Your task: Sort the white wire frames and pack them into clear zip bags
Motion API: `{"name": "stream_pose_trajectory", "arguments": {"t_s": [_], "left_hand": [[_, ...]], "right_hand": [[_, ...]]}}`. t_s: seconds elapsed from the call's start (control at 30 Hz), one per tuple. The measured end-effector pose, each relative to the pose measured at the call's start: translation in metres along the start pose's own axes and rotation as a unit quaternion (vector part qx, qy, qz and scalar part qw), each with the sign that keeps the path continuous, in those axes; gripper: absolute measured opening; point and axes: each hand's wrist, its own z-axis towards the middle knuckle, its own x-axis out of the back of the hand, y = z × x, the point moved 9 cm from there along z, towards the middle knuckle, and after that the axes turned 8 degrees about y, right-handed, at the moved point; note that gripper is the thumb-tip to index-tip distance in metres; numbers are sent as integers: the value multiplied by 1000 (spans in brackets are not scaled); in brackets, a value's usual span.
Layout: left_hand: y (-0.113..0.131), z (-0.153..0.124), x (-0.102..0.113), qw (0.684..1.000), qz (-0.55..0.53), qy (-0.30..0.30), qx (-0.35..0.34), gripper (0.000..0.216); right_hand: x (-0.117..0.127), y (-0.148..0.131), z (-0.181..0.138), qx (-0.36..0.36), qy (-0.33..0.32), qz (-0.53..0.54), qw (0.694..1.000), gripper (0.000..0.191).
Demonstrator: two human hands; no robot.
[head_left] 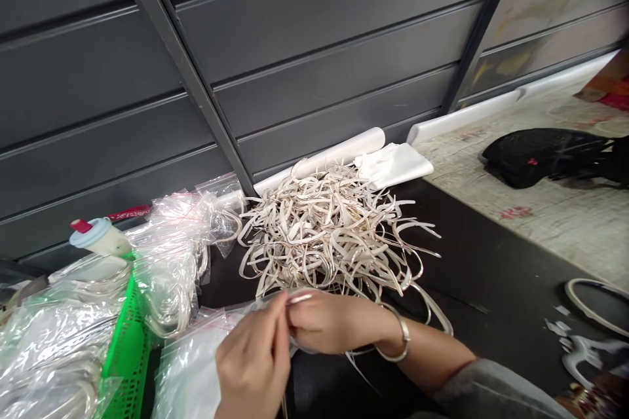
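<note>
My left hand [253,357] and my right hand [334,322] meet at the near edge of the pile, fingertips pinched close together. Between them shows a little clear plastic, seemingly the edge of a plastic bag, mostly covered by my fingers. A silver bangle circles my right wrist. Just beyond my hands lies a big tangled heap of curved, pale headband-like strips [324,229] with shiny metallic edges. Left of my left hand, flat clear zip bags [189,360] lie stacked on the black table [462,249].
A green basket [125,353] at left holds bagged bands [59,353]; more filled bags [171,262] lie beside it. Behind stand a lidded cup [101,239] and a white roll [339,150] along the grey wall [319,46]. Loose scraps [560,327] lie at right.
</note>
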Motion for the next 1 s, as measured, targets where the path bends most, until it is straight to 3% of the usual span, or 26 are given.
{"name": "stream_pose_trajectory", "arguments": {"t_s": [0.03, 0.13, 0.27, 0.33, 0.5, 0.57, 0.67, 0.73, 0.8, 0.9, 0.97, 1.0], "left_hand": [[-10, 1, 7, 999, 29, 21, 25, 24], [-40, -1, 24, 988, 81, 61, 115, 14], [-69, -12, 31, 968, 26, 80, 238, 12], [-77, -18, 31, 955, -18, 98, 278, 13], [-89, -14, 24, 942, -100, 137, 289, 16], [-92, -7, 13, 946, -123, 122, 276, 17], [-96, -3, -22, 927, -228, 15, 296, 28], [-95, -11, -51, 882, -318, -79, 339, 26], [-98, -21, -68, 841, -362, -110, 387, 27], [-110, -29, -69, 804, -390, -32, 448, 30], [-116, -31, -68, 777, -417, 19, 471, 29], [-117, -31, -68, 766, -428, 31, 479, 29]], "right_hand": [[7, -8, 1, 12, -12, 22, 1000, 18], [35, -15, 0, 0, 40, 17, 999, 28], [46, -5, -4, -20, 117, -145, 982, 13], [52, -1, -5, -32, 176, -170, 969, 10], [74, 7, -14, -46, 319, -11, 947, 11], [83, 13, -18, -53, 371, 29, 927, 12], [93, 21, -23, -52, 433, 48, 898, 12], [95, 27, -24, -60, 449, 61, 889, 13], [95, 39, -23, -82, 455, 105, 880, 13], [88, 63, -21, -134, 435, 241, 857, 35], [76, 77, -13, -172, 371, 323, 853, 52], [68, 81, -9, -185, 326, 346, 860, 50]]}}
